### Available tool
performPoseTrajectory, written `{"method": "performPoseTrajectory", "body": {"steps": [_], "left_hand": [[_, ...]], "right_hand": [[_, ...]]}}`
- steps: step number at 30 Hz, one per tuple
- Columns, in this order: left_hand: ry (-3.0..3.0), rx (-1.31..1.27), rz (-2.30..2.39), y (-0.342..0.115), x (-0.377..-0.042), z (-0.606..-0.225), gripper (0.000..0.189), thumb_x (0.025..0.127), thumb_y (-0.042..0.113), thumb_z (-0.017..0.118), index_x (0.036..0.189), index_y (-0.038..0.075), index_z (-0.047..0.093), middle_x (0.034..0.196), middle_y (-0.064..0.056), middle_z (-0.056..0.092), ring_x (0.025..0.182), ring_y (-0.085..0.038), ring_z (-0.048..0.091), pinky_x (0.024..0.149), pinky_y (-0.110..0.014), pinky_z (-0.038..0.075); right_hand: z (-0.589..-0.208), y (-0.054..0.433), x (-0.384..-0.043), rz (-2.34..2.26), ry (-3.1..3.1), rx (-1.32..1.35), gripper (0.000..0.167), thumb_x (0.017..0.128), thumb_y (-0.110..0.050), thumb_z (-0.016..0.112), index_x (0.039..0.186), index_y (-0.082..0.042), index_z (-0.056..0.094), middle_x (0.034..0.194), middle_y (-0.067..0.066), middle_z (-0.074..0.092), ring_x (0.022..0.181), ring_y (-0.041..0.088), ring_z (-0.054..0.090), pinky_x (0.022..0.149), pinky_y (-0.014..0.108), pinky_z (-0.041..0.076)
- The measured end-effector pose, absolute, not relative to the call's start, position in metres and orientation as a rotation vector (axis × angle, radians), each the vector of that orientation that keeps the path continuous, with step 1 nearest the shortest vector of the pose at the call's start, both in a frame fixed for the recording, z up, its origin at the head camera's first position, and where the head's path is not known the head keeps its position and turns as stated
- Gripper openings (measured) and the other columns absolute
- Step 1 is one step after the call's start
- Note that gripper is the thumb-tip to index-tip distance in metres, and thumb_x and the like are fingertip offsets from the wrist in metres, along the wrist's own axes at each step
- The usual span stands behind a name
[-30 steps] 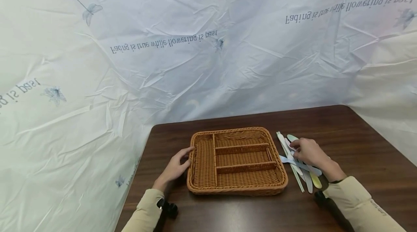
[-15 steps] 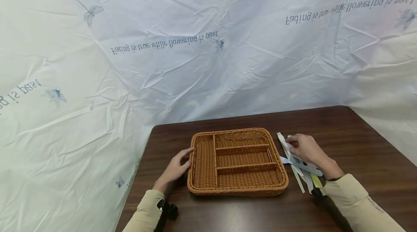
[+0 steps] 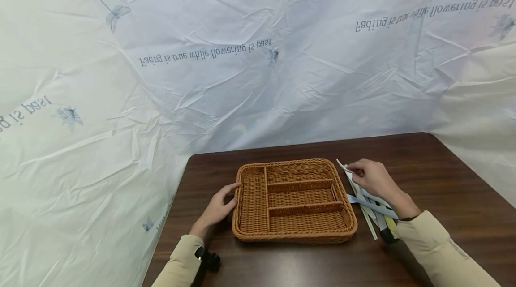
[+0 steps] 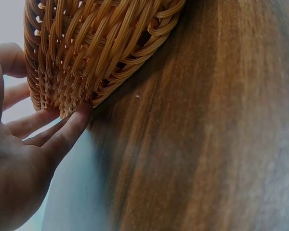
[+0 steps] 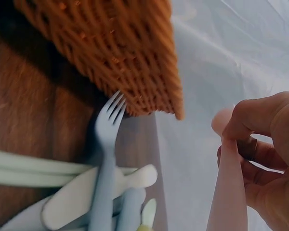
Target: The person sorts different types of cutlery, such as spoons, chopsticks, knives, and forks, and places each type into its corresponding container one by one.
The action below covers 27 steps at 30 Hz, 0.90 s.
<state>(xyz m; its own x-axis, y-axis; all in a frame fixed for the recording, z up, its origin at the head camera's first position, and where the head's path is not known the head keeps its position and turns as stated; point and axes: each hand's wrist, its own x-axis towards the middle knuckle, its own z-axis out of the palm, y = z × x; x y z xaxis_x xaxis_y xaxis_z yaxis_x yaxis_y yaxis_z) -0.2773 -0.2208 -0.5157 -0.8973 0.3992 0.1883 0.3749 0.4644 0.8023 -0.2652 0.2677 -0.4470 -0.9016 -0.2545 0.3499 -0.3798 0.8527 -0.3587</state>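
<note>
My left hand point(image 3: 217, 208) rests on the left side of a brown wicker basket point(image 3: 251, 199) with dividers. In the left wrist view its fairly straight fingers touch the woven outer wall. Above the cutlery pile, my right hand point(image 3: 376, 179) pinches a pale pink piece of cutlery point(image 5: 229, 192) between thumb and fingers; its kind I cannot tell, and one end points to the upper left in the head view. Below lies a blue-grey fork point(image 5: 106, 163), its tines by the basket wall. A cream-white utensil point(image 5: 77, 202) and pale green chopsticks point(image 5: 33, 166) lie beside it.
The dark wooden table point(image 3: 282, 264) carries the basket and pile. A yellow utensil point(image 3: 391, 223) shows partly beneath the right wrist. Printed white sheeting point(image 3: 258, 99) hangs behind the table and at both sides.
The right hand has moved left and slightly away from me, lifting the pale pink piece off the pile toward the basket's far right corner. The left hand and basket have stayed put.
</note>
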Motion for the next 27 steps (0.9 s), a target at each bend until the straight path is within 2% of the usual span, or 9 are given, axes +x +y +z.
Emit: {"method": "performPoseTrajectory", "body": {"steps": [9,19,27], "left_hand": [[2.671,0.694,1.443,-0.221,-0.277,-0.516,0.049,0.097,0.008,0.054,0.145,0.010,0.047,0.148,-0.003,0.046,0.129,-0.025,0.051,0.104,-0.049,0.045],[2.675,0.715,1.465,-0.220,-0.277,-0.516,0.049,0.097,0.008,0.054,0.145,0.009,0.047,0.147,-0.005,0.047,0.126,-0.028,0.053,0.102,-0.051,0.046],[2.678,0.696,1.446,-0.221,-0.277,-0.517,0.048,0.097,0.009,0.054,0.145,0.014,0.048,0.147,-0.002,0.047,0.124,-0.025,0.055,0.101,-0.049,0.047]], "right_hand": [[-0.433,0.251,-0.263,0.636,-2.735,0.513,0.021,0.088,-0.004,0.063,0.107,-0.003,0.072,0.096,0.009,0.068,0.075,0.014,0.059,0.060,0.030,0.049],[-0.424,0.234,-0.259,0.639,-2.656,0.594,0.019,0.086,0.000,0.067,0.103,-0.005,0.072,0.087,0.004,0.068,0.071,0.012,0.060,0.058,0.028,0.049],[-0.418,0.224,-0.256,0.693,-2.630,0.646,0.021,0.084,0.000,0.070,0.104,-0.006,0.073,0.085,0.002,0.069,0.071,0.013,0.062,0.057,0.026,0.050]]}}
